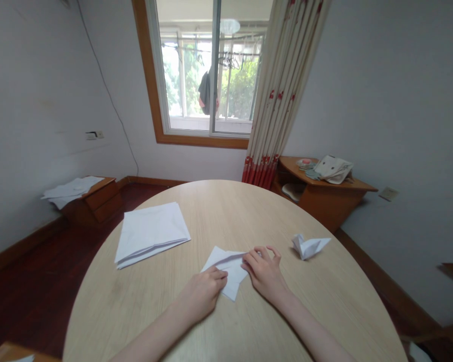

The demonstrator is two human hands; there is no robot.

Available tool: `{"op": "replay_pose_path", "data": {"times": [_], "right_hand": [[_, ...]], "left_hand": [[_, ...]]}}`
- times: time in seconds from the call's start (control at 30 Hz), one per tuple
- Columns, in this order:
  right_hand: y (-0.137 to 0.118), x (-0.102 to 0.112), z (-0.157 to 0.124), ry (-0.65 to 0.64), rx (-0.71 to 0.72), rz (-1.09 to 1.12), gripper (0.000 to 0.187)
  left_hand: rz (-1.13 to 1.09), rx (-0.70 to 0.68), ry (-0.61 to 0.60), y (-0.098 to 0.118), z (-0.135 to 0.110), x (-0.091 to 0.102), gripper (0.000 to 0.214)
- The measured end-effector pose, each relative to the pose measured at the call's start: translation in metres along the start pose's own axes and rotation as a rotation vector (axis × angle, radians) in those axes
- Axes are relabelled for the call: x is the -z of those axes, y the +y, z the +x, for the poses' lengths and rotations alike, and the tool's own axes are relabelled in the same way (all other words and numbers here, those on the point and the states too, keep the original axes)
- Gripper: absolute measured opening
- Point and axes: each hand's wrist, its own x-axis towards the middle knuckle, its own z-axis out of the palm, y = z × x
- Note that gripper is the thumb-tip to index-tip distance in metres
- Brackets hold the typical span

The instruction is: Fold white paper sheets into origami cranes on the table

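A partly folded sheet of white paper [232,282] lies on the round wooden table in front of me, with a raised flap along its upper part. My left hand [208,287] rests on its left side, fingers curled together and pressed on the paper. At the upper right corner, my right hand [263,269] pinches the paper's edge between thumb and fingers. The part of the paper beneath the fingers is hidden. Right of that hand stands a folded paper figure [310,246] with a pointed end.
A stack of white paper [151,234] lies on the left of the table [226,201]. Beyond the table are a small cabinet [100,201] with papers, a corner desk [324,198] with a white bag [334,169], a curtain [283,90] and a window.
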Motion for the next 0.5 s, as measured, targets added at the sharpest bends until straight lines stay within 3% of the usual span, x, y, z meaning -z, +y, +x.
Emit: {"op": "replay_pose_path", "data": {"times": [0.23,0.4,0.5], "right_hand": [[-0.003,-0.002,0.0,0.003,0.0,0.012,0.014],[-0.004,-0.004,0.0,0.012,-0.005,0.033,0.014],[-0.004,-0.006,-0.001,0.015,-0.022,0.04,0.014]], "left_hand": [[0.142,0.036,-0.043,0.01,-0.001,0.002,0.026],[0.306,-0.076,-0.004,0.016,0.0,-0.005,0.039],[0.381,-0.104,0.009,0.017,0.003,-0.01,0.031]]}}
